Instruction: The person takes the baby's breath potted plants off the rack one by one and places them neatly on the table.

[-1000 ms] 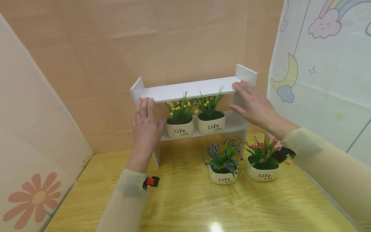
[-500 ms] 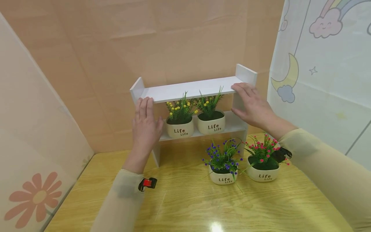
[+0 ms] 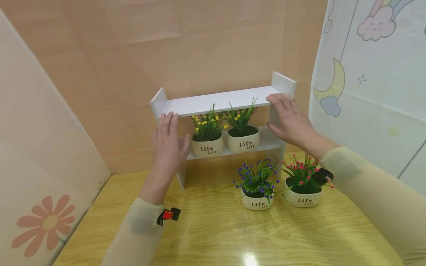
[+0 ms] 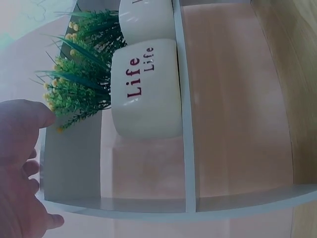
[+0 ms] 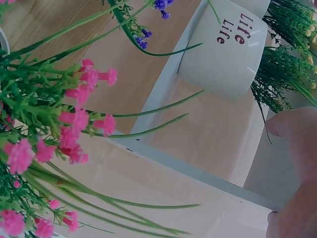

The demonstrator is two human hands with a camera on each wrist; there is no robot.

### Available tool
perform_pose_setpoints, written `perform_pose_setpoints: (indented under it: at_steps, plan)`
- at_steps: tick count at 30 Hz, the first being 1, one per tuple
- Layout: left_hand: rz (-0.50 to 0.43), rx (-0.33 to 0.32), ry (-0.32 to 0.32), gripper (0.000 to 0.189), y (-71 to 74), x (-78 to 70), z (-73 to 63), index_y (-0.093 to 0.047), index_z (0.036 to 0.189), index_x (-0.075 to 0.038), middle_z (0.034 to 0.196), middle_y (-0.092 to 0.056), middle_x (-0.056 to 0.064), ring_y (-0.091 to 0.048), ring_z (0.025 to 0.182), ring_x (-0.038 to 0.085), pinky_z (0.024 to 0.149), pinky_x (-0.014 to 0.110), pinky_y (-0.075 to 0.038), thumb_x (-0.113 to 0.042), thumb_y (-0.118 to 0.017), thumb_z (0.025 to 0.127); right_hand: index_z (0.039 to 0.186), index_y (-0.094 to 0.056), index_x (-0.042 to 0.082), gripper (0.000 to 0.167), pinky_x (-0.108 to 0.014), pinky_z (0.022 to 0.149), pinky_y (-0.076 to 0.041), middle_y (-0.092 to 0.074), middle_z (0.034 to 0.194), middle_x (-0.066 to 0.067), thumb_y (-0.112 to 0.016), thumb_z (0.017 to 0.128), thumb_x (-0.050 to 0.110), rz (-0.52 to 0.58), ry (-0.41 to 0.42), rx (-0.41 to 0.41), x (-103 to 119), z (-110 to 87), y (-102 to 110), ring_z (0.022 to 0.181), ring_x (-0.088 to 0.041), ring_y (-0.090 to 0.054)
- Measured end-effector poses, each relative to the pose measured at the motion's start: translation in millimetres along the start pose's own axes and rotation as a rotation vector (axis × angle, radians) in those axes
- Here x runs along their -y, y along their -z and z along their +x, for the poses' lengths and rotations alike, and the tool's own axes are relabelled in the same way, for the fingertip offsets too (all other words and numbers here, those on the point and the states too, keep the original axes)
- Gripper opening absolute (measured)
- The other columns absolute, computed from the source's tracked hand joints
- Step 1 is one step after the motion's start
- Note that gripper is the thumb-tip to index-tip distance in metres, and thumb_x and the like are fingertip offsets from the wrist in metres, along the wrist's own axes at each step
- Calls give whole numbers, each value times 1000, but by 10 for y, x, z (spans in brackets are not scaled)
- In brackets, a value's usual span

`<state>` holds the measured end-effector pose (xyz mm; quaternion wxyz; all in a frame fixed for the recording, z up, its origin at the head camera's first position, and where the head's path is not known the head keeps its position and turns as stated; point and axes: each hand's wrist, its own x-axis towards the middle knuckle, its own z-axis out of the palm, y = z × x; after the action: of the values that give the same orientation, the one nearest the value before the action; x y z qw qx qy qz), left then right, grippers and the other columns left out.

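Note:
In the head view a white two-tier shelf (image 3: 219,101) stands on the table against the backdrop. My left hand (image 3: 169,142) touches the left front corner of its top board with straight fingers, the thumb held apart. At the opposite end, my right hand (image 3: 291,120) rests its fingertips on the board's front edge, thumb lower by the side panel. Two cream pots with yellow flowers, a left pot (image 3: 207,147) and a right pot (image 3: 244,142), sit side by side on the lower board. The left wrist view shows the left thumb (image 4: 42,115) near the yellow flowers.
In front of the shelf's right half, a pot with blue-purple flowers (image 3: 257,201) stands on the wooden table (image 3: 206,229). Beside it is a pot with pink flowers (image 3: 303,197), close under my right wrist. A printed side wall (image 3: 372,122) stands to the right.
My left forearm has swung slightly left and down while its fingertips stay at the shelf corner. The right forearm has shifted a little left. The pots keep their places.

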<state>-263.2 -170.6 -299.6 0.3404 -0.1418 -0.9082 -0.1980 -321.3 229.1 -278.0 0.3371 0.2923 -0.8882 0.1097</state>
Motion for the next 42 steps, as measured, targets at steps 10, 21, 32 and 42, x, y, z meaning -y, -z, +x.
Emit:
perform_pose_setpoints:
  at_steps: [10,21,32,42]
  plan:
    - [-18,-89,-86,73,-117,-32,-123,-38,164,7,171,-37,24,-23,164,45,133,62,-16,-23,-73,108,161,-36,-1,84,-57,129,-27,-40,160,-26,-83,93,11,-16,-1,5,-29,27,-48,152,-48,-31]
    - [-123,25,12,89,-245,-119,-265,-28,171,1,179,-27,19,-17,167,41,133,59,-17,-34,-78,106,160,-35,-1,83,-57,128,-26,-39,158,-26,-82,93,12,-19,11,0,-67,31,-42,151,-48,-31]
    - [-271,150,116,100,-361,-179,-294,-17,174,0,181,-18,22,-18,167,40,133,57,-19,-41,-77,106,160,-34,-2,85,-57,129,-24,-38,159,-27,-83,92,15,-10,-3,25,-58,37,-42,151,-48,-30]
    - [-375,224,234,110,-473,-141,-216,-10,176,-3,181,-15,22,-22,165,42,130,59,-26,-48,-79,103,160,-34,-2,86,-56,130,-23,-38,158,-27,-82,91,14,-11,8,20,-50,21,-55,151,-48,-31]
